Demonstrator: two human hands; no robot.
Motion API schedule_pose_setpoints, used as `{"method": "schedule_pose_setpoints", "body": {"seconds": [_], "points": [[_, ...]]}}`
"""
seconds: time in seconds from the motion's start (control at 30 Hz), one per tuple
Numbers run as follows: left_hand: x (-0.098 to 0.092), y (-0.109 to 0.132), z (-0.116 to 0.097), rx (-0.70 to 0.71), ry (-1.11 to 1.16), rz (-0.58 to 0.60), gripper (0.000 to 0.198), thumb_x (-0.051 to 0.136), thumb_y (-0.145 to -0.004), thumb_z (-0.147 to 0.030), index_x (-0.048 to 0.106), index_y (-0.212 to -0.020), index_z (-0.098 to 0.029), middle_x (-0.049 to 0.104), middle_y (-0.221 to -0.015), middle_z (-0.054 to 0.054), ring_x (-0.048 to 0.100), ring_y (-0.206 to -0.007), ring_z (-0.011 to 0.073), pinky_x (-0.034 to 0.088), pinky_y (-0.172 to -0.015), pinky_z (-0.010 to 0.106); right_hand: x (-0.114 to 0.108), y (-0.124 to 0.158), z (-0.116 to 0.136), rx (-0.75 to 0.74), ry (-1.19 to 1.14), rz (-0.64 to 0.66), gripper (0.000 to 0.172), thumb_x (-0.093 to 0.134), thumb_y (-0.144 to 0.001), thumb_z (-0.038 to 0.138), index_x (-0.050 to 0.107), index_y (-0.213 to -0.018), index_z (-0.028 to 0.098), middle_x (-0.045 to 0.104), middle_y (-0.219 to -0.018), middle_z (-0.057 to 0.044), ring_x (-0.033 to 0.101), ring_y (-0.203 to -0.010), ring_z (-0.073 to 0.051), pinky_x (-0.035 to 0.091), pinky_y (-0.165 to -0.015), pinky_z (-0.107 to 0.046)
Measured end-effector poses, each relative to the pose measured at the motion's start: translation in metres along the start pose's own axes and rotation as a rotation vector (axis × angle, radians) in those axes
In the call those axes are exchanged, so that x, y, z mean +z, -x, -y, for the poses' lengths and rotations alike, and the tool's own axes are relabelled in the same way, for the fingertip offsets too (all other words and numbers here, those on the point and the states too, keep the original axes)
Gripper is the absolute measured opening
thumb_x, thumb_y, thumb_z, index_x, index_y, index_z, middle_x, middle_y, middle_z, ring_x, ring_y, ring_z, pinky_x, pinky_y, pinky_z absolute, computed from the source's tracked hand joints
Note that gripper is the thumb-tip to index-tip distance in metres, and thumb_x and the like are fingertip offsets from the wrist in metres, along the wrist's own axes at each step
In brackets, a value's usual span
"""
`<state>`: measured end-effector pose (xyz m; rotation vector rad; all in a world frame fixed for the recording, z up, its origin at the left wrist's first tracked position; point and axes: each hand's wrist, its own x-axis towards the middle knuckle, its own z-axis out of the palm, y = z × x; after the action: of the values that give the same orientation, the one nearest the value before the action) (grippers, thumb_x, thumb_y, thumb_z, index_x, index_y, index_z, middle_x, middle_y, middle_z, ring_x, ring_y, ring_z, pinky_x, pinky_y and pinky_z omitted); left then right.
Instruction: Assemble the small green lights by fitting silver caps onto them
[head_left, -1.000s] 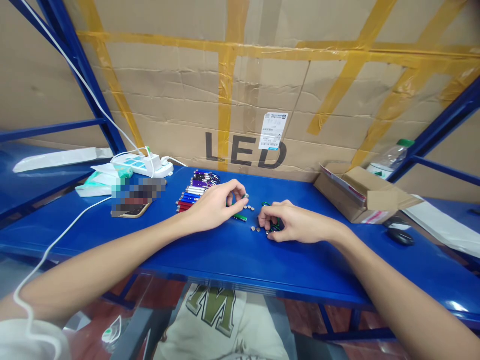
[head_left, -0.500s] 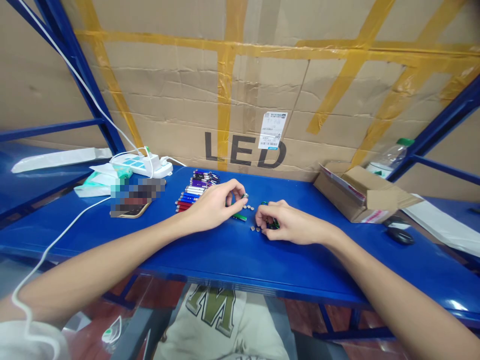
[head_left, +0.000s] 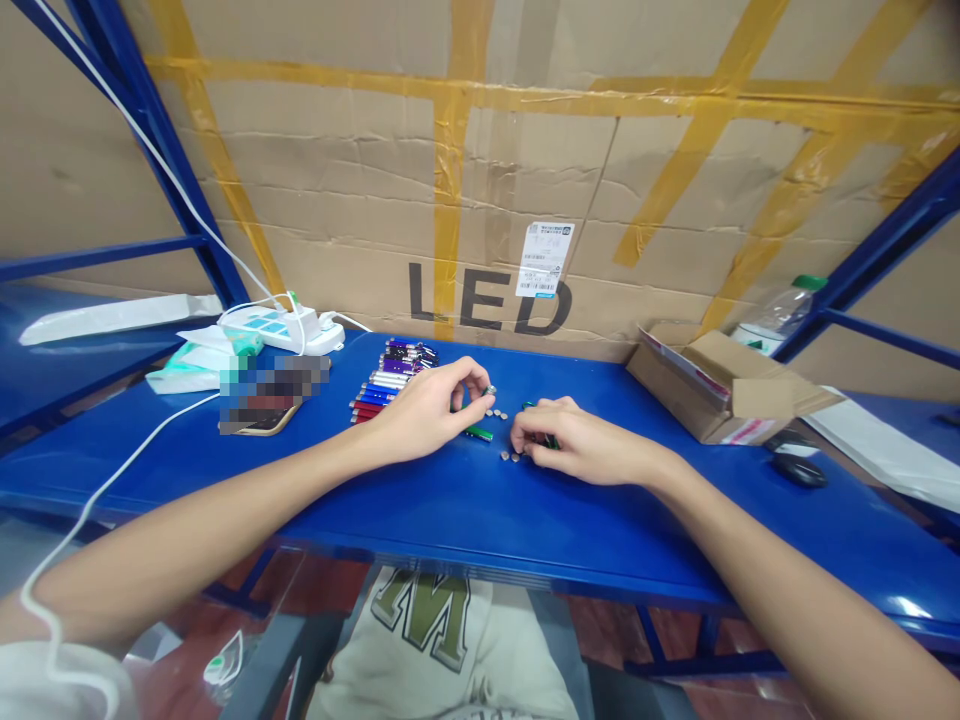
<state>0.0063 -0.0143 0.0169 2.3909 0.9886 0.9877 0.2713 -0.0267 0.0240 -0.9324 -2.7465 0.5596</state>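
My left hand (head_left: 442, 405) is closed in a pinch, a small silvery piece (head_left: 491, 390) showing at its thumb and forefinger tips. Beneath that hand a green penlight barrel (head_left: 478, 434) lies on the blue table. My right hand (head_left: 566, 438) is lowered to the tabletop with fingers curled in; whatever is between them is hidden. Small round button cells (head_left: 505, 455) lie right at its fingertips. Several more button cells (head_left: 496, 413) sit between the two hands. Dark green parts (head_left: 552, 441) show partly under my right hand.
Left of my left hand lies a row of coloured penlights (head_left: 375, 392). A phone (head_left: 274, 400), a power strip (head_left: 281, 325) and a tissue pack (head_left: 199, 360) are farther left. At right are an open cardboard box (head_left: 720, 390), a black mouse (head_left: 799, 470) and a bottle (head_left: 787, 310).
My right hand's fingers have drawn closer together and lower at the button cells, covering more of the green parts. My left hand holds its pinch in place.
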Motion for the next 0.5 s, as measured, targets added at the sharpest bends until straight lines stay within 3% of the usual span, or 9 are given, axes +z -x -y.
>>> {"method": "schedule_pose_setpoints", "body": {"seconds": [0.23,0.4,0.5], "points": [[-0.0002,0.0001,-0.0005,-0.001,-0.003,-0.003,0.016,0.064,-0.104,-0.037,0.064,-0.107,-0.021,0.069,-0.094,0.0,0.062,-0.077,0.0156,0.046,-0.071,0.032,0.0006,-0.0004,0.0008,0.026,0.008,-0.036,0.016,0.05,-0.105,0.022,0.065,-0.1,0.022,0.076,-0.102,-0.005,0.062,-0.097,-0.024,0.036,-0.097,-0.044],[-0.0008,0.0002,-0.0013,-0.003,-0.004,-0.001,0.017,0.064,-0.103,-0.038,0.064,-0.107,-0.021,0.069,-0.092,0.0,0.062,-0.077,0.0159,0.045,-0.071,0.032,-0.0015,0.0007,0.0017,0.05,-0.022,-0.007,0.003,0.063,-0.099,0.024,0.065,-0.101,0.022,0.077,-0.103,-0.003,0.064,-0.102,-0.024,0.035,-0.101,-0.043],[-0.0012,0.0001,-0.0021,-0.009,0.005,0.002,0.017,0.065,-0.103,-0.038,0.064,-0.107,-0.021,0.069,-0.092,0.0,0.062,-0.077,0.0157,0.046,-0.071,0.032,-0.0019,0.0004,0.0003,0.034,-0.045,0.005,0.008,0.06,-0.104,0.028,0.065,-0.102,0.022,0.077,-0.107,-0.005,0.064,-0.104,-0.025,0.035,-0.101,-0.044]]}}
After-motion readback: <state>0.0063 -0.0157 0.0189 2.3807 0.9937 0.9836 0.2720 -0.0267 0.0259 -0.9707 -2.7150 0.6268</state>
